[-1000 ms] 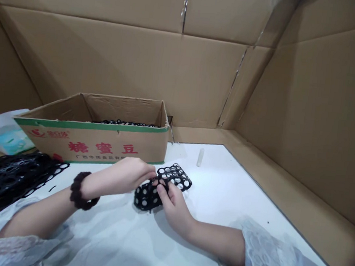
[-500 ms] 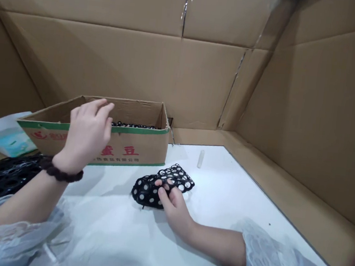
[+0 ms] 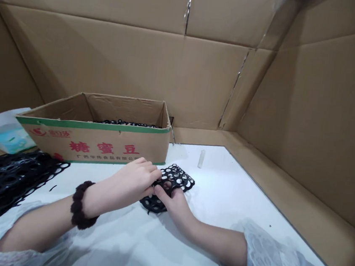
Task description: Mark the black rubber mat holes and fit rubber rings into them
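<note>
A black piece with rows of round holes [image 3: 177, 177] lies partly raised over the white table [image 3: 221, 197], near its middle. My right hand [image 3: 178, 205] grips its near edge, thumb on top and the other fingers mostly hidden beneath. From the left, my left hand [image 3: 131, 182] reaches onto the same piece, its fingers bent together and pressed at its left part, close to my right thumb. The left fingertips are partly hidden.
An open cardboard box [image 3: 100, 139] holding black holed pieces [image 3: 127, 123] stands at the back left. Black holed sheets [image 3: 4, 178] and a tissue pack [image 3: 12, 134] lie left. A small clear tube [image 3: 201, 158] lies behind my right hand. Cardboard walls [image 3: 211, 81] surround the table.
My left hand has come down from in front of the box, moving right to the black piece, and its fingers have closed there. My right hand has stayed nearly in place, still holding the piece.
</note>
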### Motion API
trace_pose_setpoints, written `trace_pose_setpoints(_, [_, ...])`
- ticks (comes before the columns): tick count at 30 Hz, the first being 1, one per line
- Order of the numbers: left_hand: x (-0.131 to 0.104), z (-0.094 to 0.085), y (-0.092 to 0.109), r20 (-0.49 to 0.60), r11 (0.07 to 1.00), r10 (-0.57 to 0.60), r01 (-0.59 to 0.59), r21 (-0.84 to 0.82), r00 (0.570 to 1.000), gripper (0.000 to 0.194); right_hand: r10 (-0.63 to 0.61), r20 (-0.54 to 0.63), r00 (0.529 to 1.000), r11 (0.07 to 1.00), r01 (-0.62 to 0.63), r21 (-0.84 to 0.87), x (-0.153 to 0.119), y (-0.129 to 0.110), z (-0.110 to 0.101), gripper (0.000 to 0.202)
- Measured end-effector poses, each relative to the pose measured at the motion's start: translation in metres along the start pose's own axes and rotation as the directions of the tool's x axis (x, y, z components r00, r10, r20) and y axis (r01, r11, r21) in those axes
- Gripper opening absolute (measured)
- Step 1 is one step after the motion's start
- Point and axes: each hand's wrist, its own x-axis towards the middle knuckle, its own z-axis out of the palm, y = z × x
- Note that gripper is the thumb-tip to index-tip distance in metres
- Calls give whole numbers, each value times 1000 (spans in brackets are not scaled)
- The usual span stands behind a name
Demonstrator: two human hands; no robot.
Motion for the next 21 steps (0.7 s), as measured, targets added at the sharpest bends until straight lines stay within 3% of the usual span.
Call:
trace_pose_setpoints(5, [0, 4, -4, 9, 995, -23, 24, -95, 1000, 14, -92, -32, 995, 995, 91, -34, 0, 1, 1, 24])
trace_pose_setpoints(11, [5, 5, 1, 61, 954, -157, 167, -248, 986, 22, -169, 5, 986, 977, 168, -133, -3, 2, 1, 19])
trace_pose_setpoints(13, [3, -4, -2, -15, 943, -215, 203, -264, 977, 25, -168, 1, 986, 979, 167, -116, -5, 2, 1, 17])
trace_pose_setpoints(14, [1, -9, -7, -126, 939, -279, 243, -244, 952, 25, -156, -12, 988, 983, 154, -101, -6, 2, 1, 19])
trace_pose_setpoints(15, [-1, -15, -16, -274, 930, -351, 301, -209, 895, 25, -139, -25, 990, 987, 136, -89, -7, 2, 2, 21])
trace_pose_setpoints(16, [-4, -21, -28, -462, 908, -415, 386, -160, 784, 26, -119, -32, 992, 990, 116, -82, -7, 2, 2, 22])
trace_pose_setpoints(17, [-7, -27, -42, -650, 862, -432, 499, -92, 626, 30, -99, -34, 995, 992, 96, -77, -8, 2, 2, 23])
trace_pose_setpoints(18, [-10, -30, -57, -751, 814, -415, 578, -55, 513, 33, -83, -30, 996, 994, 81, -72, -8, 2, 2, 25])
trace_pose_setpoints(19, [-13, -33, -73, -788, 783, -404, 621, -35, 464, 36, -77, -29, 997, 995, 75, -67, -8, 2, 2, 26])
trace_pose_setpoints(20, [-15, -34, -87, -747, 773, -416, 634, 10, 519, 40, -77, -32, 996, 995, 75, -60, -8, 2, 2, 27])
trace_pose_setpoints(21, [-16, -34, -97, -667, 779, -413, 620, 95, 621, 43, -81, -37, 996, 995, 79, -55, -8, 3, 2, 29])
